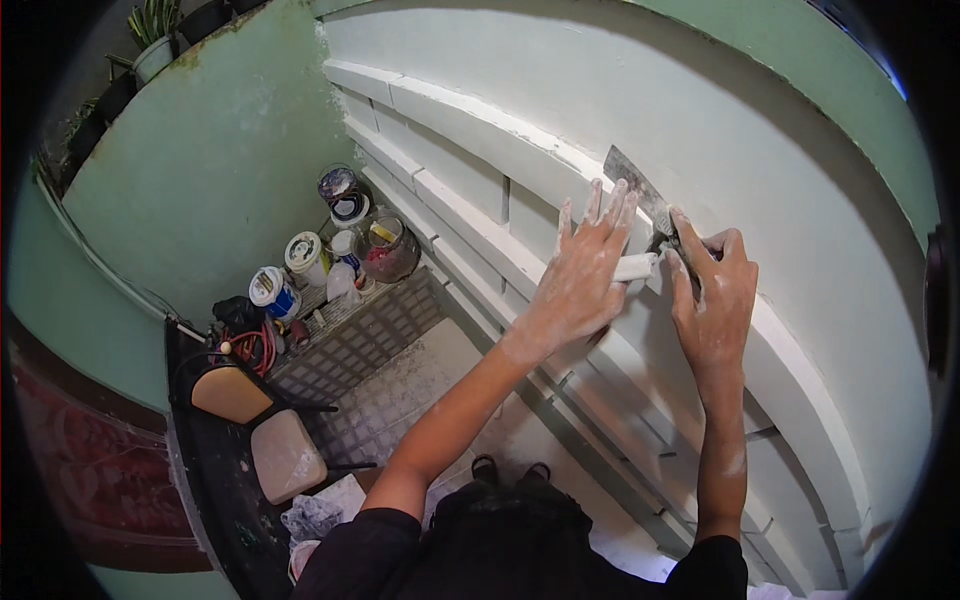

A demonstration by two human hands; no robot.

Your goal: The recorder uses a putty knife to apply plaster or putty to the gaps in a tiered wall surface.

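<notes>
My right hand (715, 300) is closed around a putty knife (640, 188), its index finger along the base of the blade. The wide metal blade points up and left, against the top of a white wall ledge (480, 112). Close beside it, my left hand (580, 275) has its fingers stretched toward the ledge, dusted with white. A short white handle (634, 267) sticks out from under that palm toward my right hand, seemingly held by the hidden thumb. The rest of that tool is out of sight.
Paint buckets (275, 290) and a clear round container (388, 248) stand on a tiled step (360, 335) to the left. A chair (285, 455) sits lower left. More white ledges (450, 205) run below the first. Potted plants (152, 55) line the wall top.
</notes>
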